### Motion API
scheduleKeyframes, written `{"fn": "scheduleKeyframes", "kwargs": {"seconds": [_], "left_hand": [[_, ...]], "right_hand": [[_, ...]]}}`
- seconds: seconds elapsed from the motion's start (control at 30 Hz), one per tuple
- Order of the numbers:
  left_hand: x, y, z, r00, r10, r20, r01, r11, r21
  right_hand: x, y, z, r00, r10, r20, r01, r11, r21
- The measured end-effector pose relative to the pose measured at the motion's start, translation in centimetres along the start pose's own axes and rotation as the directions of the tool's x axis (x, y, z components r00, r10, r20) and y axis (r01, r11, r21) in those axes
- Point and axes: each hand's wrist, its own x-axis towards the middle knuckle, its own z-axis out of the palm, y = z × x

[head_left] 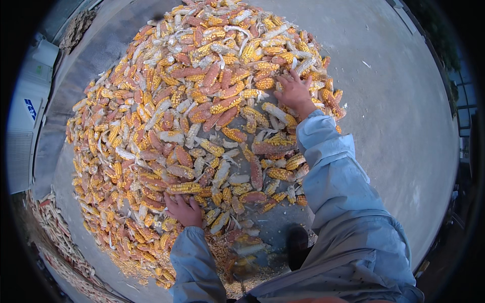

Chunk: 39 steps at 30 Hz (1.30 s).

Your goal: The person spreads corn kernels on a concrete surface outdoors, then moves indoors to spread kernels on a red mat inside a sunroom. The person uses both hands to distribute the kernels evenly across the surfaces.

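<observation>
Corn heap: a broad mound of corn cobs [151, 121] covers the left and middle of the view, reaching from the upper edge down toward the wearer; it lies on grey concrete ground [404, 131].
Cobs: mixed in state, some set with yellow kernels, others largely bare and reddish, many trailing pale, dry husk.
Left hand [185, 210]: palm down on the near part of the heap, fingers spread; a long yellow cob [184, 188] lies just beyond the fingertips.
Right hand [294, 94]: farther out, at the heap's right side, palm down with fingers fanned over the cobs; a pale-husked cob [279, 114] lies just beside the wrist.
Hands together: well apart, with cobs between them; what lies beneath each palm is hidden.
Sleeves: both light blue, the left sleeve [196, 265] short in view, the right sleeve [331, 166] stretched forward.
Near edge: loose kernels [124, 265] are scattered along the bottom of the heap; the cobs close to the wearer's dark shoe [297, 240] are blurred.
Left margin: a white boxy unit [19, 118] with a blue mark stands above a second heap [63, 235], which is paler and partly cut off by the rim.
</observation>
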Motion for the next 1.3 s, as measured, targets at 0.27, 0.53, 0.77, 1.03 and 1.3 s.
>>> {"fn": "scheduleKeyframes", "kwargs": {"seconds": [0.27, 0.53, 0.77, 1.03, 1.3], "left_hand": [[0.0, -0.1, 1.2, 0.991, 0.075, -0.111, -0.076, 0.997, 0.002], [0.3, -0.1, 1.2, 0.992, 0.096, -0.079, -0.1, 0.994, -0.047], [-0.2, 0.0, 2.2, 0.99, 0.098, -0.103, -0.098, 0.995, 0.007], [0.9, 1.7, 1.4, 0.987, -0.017, -0.157, 0.0, 0.994, -0.108], [3.0, 22.2, 0.6, 0.901, 0.379, 0.212, -0.169, 0.756, -0.632]], "right_hand": [[-5.7, 9.9, 5.0, 0.954, 0.103, -0.281, -0.08, 0.993, 0.091], [-15.3, -3.3, 4.4, 0.741, -0.659, -0.13, 0.671, 0.719, 0.182], [-13.7, 11.3, 6.4, 0.97, -0.211, -0.119, 0.213, 0.977, 0.005], [-12.6, 15.1, 6.3, 0.943, 0.17, -0.285, -0.15, 0.985, 0.091], [-11.8, 3.6, 5.9, 0.966, -0.247, -0.075, 0.255, 0.96, 0.114]]}}
